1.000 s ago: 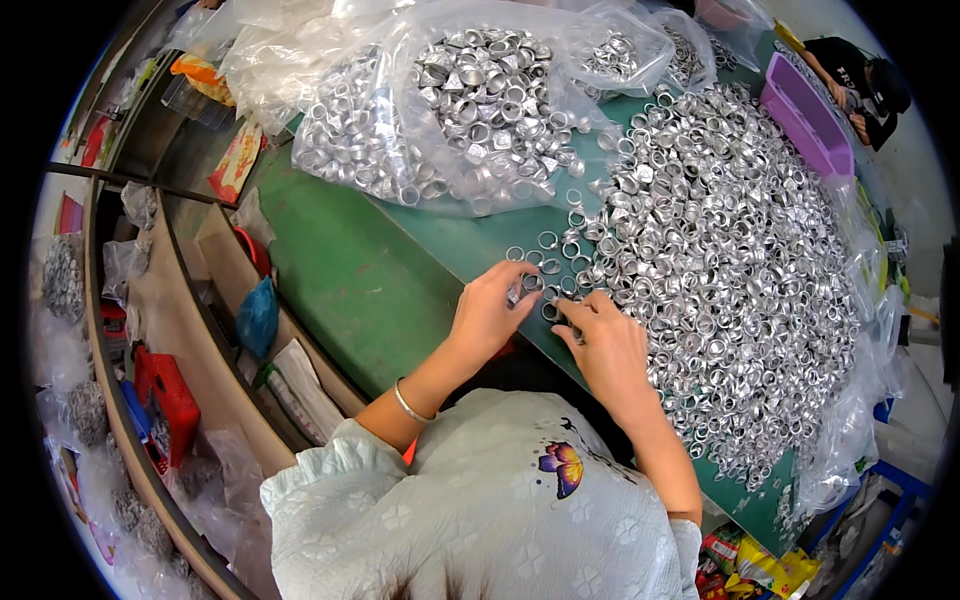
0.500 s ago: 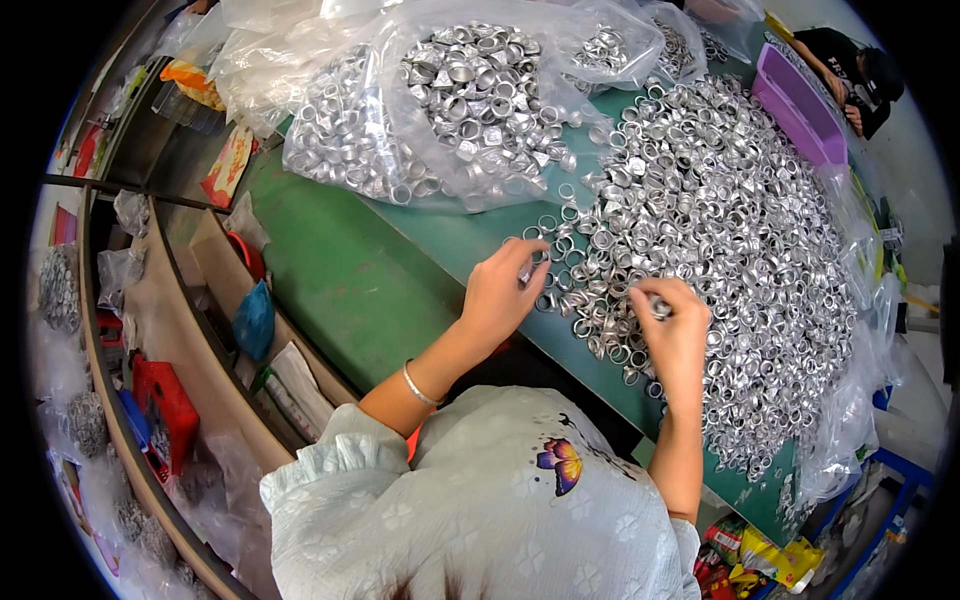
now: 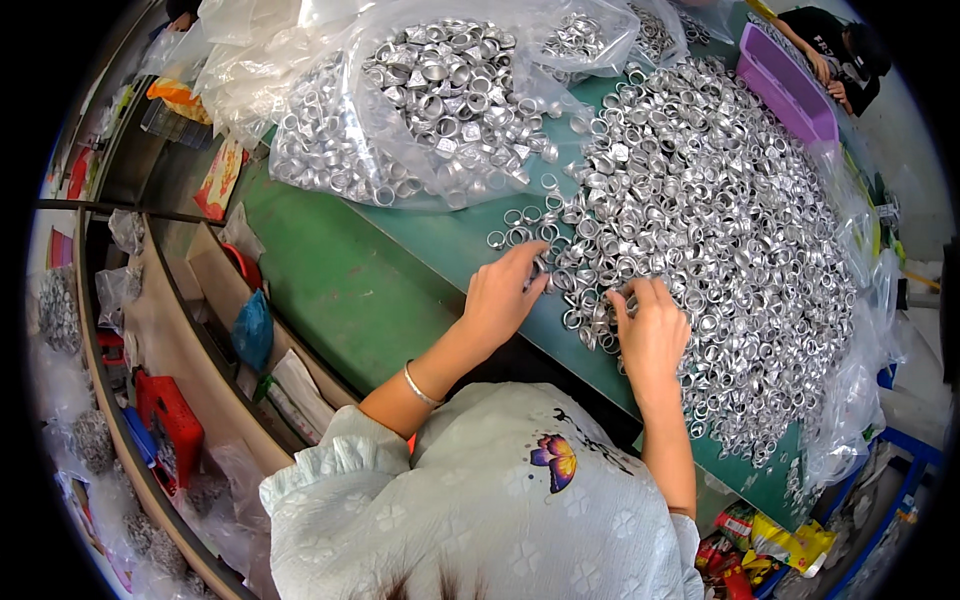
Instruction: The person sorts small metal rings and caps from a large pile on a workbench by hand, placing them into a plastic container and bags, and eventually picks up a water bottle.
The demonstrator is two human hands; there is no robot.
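Note:
A big heap of silver metal rings (image 3: 720, 230) covers the right part of a green table (image 3: 350, 280). My left hand (image 3: 503, 296) rests at the heap's near left edge, its fingertips pinching a ring among a few loose rings (image 3: 515, 232). My right hand (image 3: 651, 335) lies palm down on the heap just to the right, fingers curled into the rings; whether it holds one is hidden. A thin bracelet (image 3: 420, 385) is on my left wrist.
A clear plastic bag full of the same rings (image 3: 420, 110) lies at the back of the table. A purple tray (image 3: 790, 90) stands at the far right, with another person (image 3: 835, 50) beyond it. Shelves with red and blue items (image 3: 165, 420) run along the left.
My right hand has come back left, closer to my left hand. My left hand has stayed at the heap's edge, lowering a little onto the loose rings.

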